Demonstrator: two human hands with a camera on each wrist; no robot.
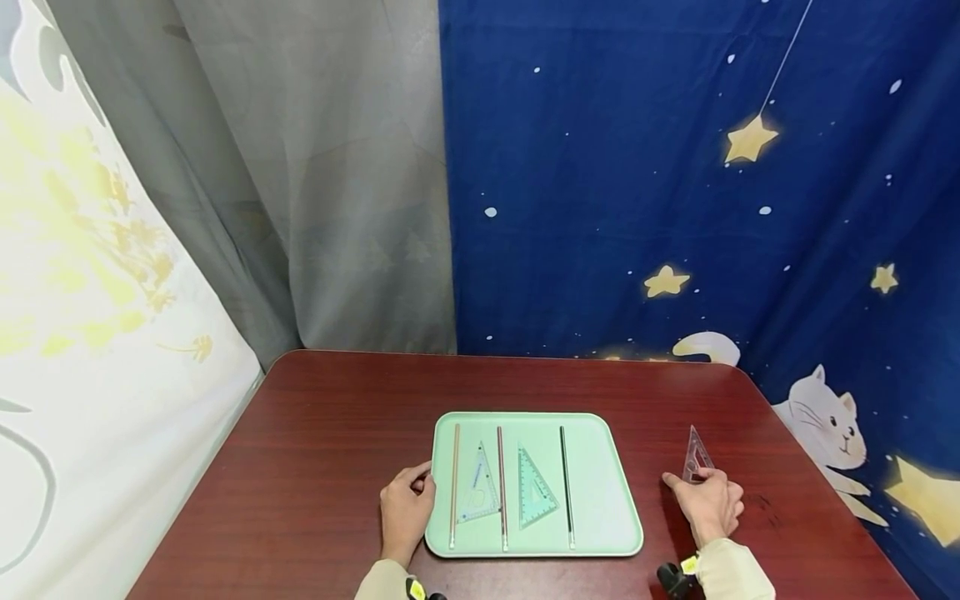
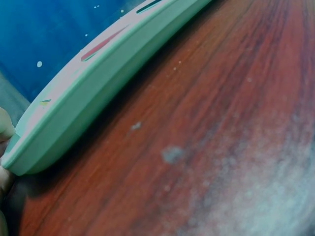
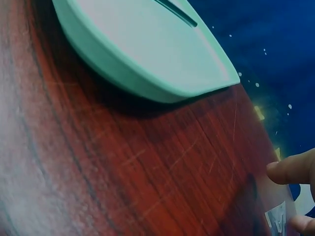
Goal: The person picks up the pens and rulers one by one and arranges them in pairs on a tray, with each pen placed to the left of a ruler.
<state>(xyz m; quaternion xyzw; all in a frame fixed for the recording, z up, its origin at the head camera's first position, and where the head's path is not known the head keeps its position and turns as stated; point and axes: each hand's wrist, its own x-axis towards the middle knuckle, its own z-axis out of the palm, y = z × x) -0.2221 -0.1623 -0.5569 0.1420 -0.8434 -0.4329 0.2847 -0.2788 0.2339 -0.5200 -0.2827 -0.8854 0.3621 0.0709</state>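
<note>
A light green tray (image 1: 600,483) lies on the table, and my left hand (image 1: 405,510) grips its left rim. In the left wrist view, fingertips (image 2: 6,125) sit at the near corner of the tray. On the tray are an orange-brown stick (image 1: 454,483), a dark red stick (image 1: 502,487) and a black stick (image 1: 566,487). Between them lie a clear set square (image 1: 480,492) and a greenish set square (image 1: 535,492). Right of the tray, my right hand (image 1: 711,502) holds a small clear set square (image 1: 696,454) at its lower end, its point directed away from me.
The dark red wooden table (image 1: 337,417) extends around the tray. Behind it hang a grey curtain (image 1: 360,167) and a blue curtain (image 1: 585,167) with stars and a cat. A white patterned cloth (image 1: 112,375) hangs at the left.
</note>
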